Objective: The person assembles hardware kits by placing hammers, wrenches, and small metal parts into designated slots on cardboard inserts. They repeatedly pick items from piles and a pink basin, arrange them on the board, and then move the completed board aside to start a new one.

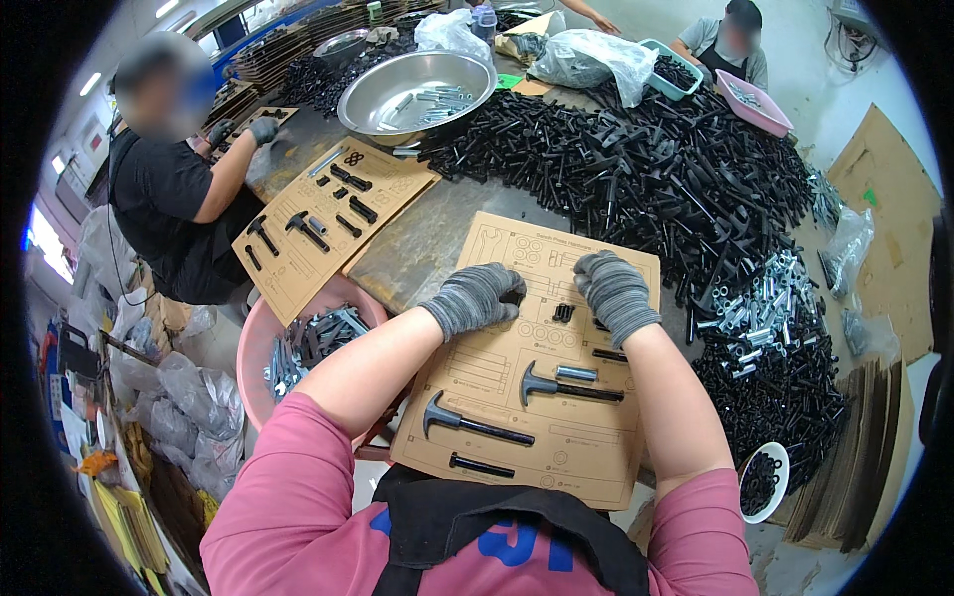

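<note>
A printed brown cardboard sheet (596,447) lies in front of me under both gloved hands. My left hand (477,300) is closed at its upper left, with something dark at its fingertips. My right hand (613,295) rests closed at the upper right; whatever it holds is hidden. Between them sit small black cylindrical parts (563,313). Lower down lie a black hammer-shaped piece (566,388), a silver tube (576,373) above its shaft and a larger hammer-shaped piece (477,427). A black bolt (482,465) is near the bottom edge. Part of a black rod (609,355) shows beside my right forearm.
A heap of black parts (636,179) covers the far right, with silver pieces (760,318) beside it. A steel basin (363,99) stands beyond. At left are another laid-out sheet (288,273), a pink tub (253,372) and a co-worker (169,189). A white bowl (765,514) sits lower right.
</note>
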Available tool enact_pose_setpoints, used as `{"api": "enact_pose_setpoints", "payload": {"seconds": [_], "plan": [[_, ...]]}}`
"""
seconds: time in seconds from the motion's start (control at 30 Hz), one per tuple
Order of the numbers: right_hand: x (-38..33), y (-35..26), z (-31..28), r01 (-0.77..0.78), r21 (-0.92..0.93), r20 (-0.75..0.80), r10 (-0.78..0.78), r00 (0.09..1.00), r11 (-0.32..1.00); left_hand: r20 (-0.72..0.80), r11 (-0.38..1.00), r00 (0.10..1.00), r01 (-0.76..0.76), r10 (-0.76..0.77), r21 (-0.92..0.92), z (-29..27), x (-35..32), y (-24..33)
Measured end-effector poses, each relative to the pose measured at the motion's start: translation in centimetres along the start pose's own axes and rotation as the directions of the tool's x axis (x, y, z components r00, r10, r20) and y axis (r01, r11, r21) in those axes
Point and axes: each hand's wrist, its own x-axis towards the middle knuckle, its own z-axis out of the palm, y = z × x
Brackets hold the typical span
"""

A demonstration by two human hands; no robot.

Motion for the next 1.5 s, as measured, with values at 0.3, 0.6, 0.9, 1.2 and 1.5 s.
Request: {"api": "enact_pose_setpoints", "payload": {"seconds": [0.3, 0.6, 0.9, 1.2, 1.5], "plan": [[0.7, 4.5, 2.2, 0.11, 0.355, 0.042, -0.134, 0.99, 0.928, 0.026, 0.998, 0.999, -0.017, 0.018, -0.065, -0.3, 0.1, -0.4], [0.9, 5.1, 2.5, 0.063, 0.501, 0.092, -0.126, 0.988, 0.863, -0.463, 0.945, 0.823, 0.292, -0.328, -0.15, -6.4, 6.4, -12.3], [0.8, 5.1, 2.1, -0.007, 0.512, 0.142, -0.077, 0.987, 0.859, -0.519, 0.723, 0.664, 0.68, -0.539, 0.119, -7.8, 14.0, -12.0], [0.9, 4.7, 1.8, 0.008, 0.447, 0.144, -0.081, 0.986, 0.895, -0.568, 0.687, 0.547, 0.725, -0.615, -0.046, -6.7, 16.9, -13.5], [1.1, 4.9, 2.2, 0.011, 0.449, 0.136, -0.08, 0.987, 0.894, -0.627, 0.843, 0.65, 0.537, -0.43, -0.021, -5.7, 16.4, -16.4]]}}
